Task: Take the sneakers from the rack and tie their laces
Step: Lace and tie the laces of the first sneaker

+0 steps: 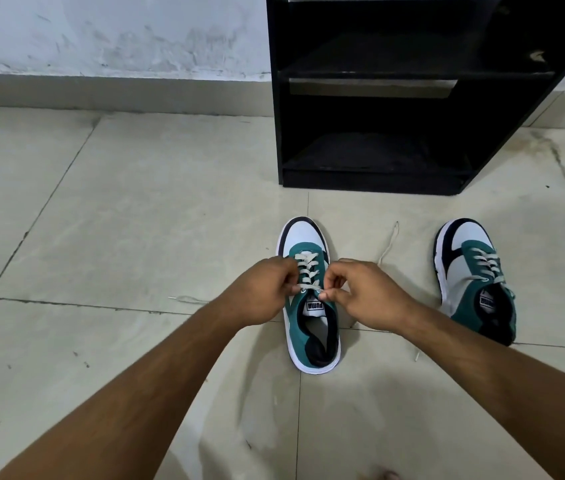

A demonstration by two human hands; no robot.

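Observation:
Two green, white and navy sneakers stand on the tiled floor, toes pointing away from me. The nearer sneaker [312,327] is at centre. My left hand [263,292] and my right hand [364,294] are pinched on its white lace [308,271] at the top eyelets, one on each side of the tongue. One loose lace end [389,242] trails off to the right on the floor, another [187,299] to the left. The second sneaker [475,275] stands apart at the right, its laces untied.
A black shoe rack [378,98] with bare shelves stands against the wall just beyond the sneakers. Pale floor tiles [118,220] spread to the left and towards me. A white wall with a grey skirting runs along the back.

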